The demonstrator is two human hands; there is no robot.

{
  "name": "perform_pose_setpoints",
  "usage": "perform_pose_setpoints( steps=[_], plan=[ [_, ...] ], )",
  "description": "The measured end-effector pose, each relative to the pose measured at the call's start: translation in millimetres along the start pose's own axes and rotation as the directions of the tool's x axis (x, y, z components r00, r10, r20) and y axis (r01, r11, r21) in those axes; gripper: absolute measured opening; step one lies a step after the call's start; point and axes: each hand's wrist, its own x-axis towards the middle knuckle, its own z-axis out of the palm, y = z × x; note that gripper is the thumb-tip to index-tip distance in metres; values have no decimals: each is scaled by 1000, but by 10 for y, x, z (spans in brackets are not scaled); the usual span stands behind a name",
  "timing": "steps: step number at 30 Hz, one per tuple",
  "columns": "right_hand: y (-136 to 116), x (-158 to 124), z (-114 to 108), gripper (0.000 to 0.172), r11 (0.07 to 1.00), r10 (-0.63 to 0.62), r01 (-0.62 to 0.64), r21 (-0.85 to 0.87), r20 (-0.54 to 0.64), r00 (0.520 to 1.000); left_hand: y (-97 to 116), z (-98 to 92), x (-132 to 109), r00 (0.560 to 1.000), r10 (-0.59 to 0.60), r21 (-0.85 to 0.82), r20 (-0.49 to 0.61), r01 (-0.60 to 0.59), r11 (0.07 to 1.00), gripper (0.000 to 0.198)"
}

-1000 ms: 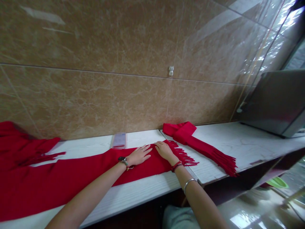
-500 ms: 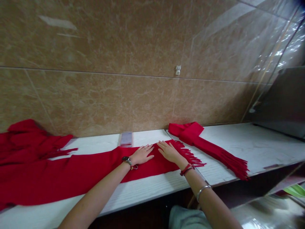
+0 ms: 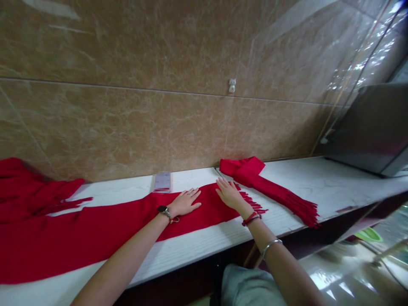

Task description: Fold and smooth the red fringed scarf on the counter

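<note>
A red fringed scarf (image 3: 105, 229) is spread lengthwise along the white counter. My left hand (image 3: 185, 202) lies flat on it with fingers outstretched, a watch on the wrist. Farther right, close to the fringe, my right hand (image 3: 230, 195) presses flat on the same scarf, fingers extended. Neither hand grasps anything. Beyond the fringe rests another red scarf (image 3: 270, 189), folded into a narrow strip, its tassels toward the front edge. At the far left, more red fabric (image 3: 28, 191) is heaped, with fringe showing on its right side.
Behind the scarf lies a phone-like rectangular item (image 3: 162, 182) near the wall. The white counter (image 3: 191, 244) runs along a brown tiled wall (image 3: 127, 127). A dark grey box-shaped object (image 3: 366, 127) stands at the right end. A green basin (image 3: 368, 234) is lower right.
My right hand has slid toward the fringed end, away from my left hand, which stays flat in about the same place on the scarf. The camera view has shifted right.
</note>
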Motion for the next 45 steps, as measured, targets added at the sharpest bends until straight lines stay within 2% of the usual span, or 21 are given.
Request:
perform_pose_setpoints(
  steps=[2, 4, 9, 12, 14, 17, 19, 21, 23, 24, 26, 29, 32, 34, 36, 40, 43, 45],
  plan=[
    [-151, 44, 17, 47, 993, -104, 101, 56, 54, 993, -14, 13, 3, 1000, -1, -6, -7, 1, 1000, 56],
    [-205, 69, 61, 46, 989, -130, 123, 77, 105, 986, -20, 15, 7, 1000, -3, -9, 0, 3, 1000, 57],
    [15, 60, 166, 46, 1000, 4, -5, 9, 119, 993, -2, 1, 25, 1000, -7, -13, 18, 7, 1000, 56],
    [115, 61, 206, 46, 1000, 2, -1, -8, 117, 993, 29, -14, -34, 999, -17, -15, 29, 17, 1000, 55],
    [123, 68, 227, 46, 1000, -16, 17, -9, 112, 994, 42, -54, -167, 998, -16, -9, 55, 16, 1000, 54],
    [112, 79, 254, 46, 1000, -4, 4, -6, 95, 995, -31, -186, -538, 996, -29, 15, 89, 27, 1000, 52],
    [125, 80, 267, 46, 1000, -2, 3, -11, 90, 996, -189, -305, -869, 997, -40, 40, 64, 37, 998, 50],
    [165, 73, 280, 46, 1000, -15, 18, -26, 95, 995, -431, -412, -1229, 996, -82, 47, -45, 84, 995, 46],
    [225, 60, 297, 46, 999, -18, 22, -39, 100, 995, -712, -476, -1600, 956, -235, 34, -173, 245, 969, 49],
    [258, 53, 310, 47, 999, -9, 14, -43, 102, 995, -847, -488, -1789, 934, -318, 41, -165, 329, 944, 50],
    [319, 40, 340, 47, 999, 14, -9, -45, 104, 994, -1081, -485, -2162, 904, -422, 92, -66, 426, 900, 51],
    [384, 19, 378, 47, 999, 19, -15, -39, 117, 993, -1318, -470, -2665, 898, -440, 128, 13, 435, 891, 49],
    [379, 9, 346, 46, 999, 39, -34, -40, 134, 990, -1423, -510, -2965, 885, -465, 129, 15, 460, 879, 50],
    [282, 24, 260, 45, 996, 75, -70, -46, 102, 992, -1402, -567, -2968, 878, -477, 135, 27, 470, 872, 50],
    [56, 59, 127, 46, 998, 57, -56, -19, 38, 998, -1283, -625, -2785, 883, -470, 145, 9, 464, 874, 48],
    [-759, 103, -133, 49, 973, -180, 183, 144, -32, 983, -823, -621, -2082, 921, -358, 138, -153, 379, 915, 48],
    [-1347, 56, -165, 53, 904, -369, 357, 233, 6, 929, -535, -467, -1677, 936, -324, 117, -139, 340, 933, 51],
    [-1556, 5, -107, 56, 874, -430, 400, 276, 53, 901, -474, -348, -1585, 938, -339, 90, -80, 345, 934, 51]
  ],
)
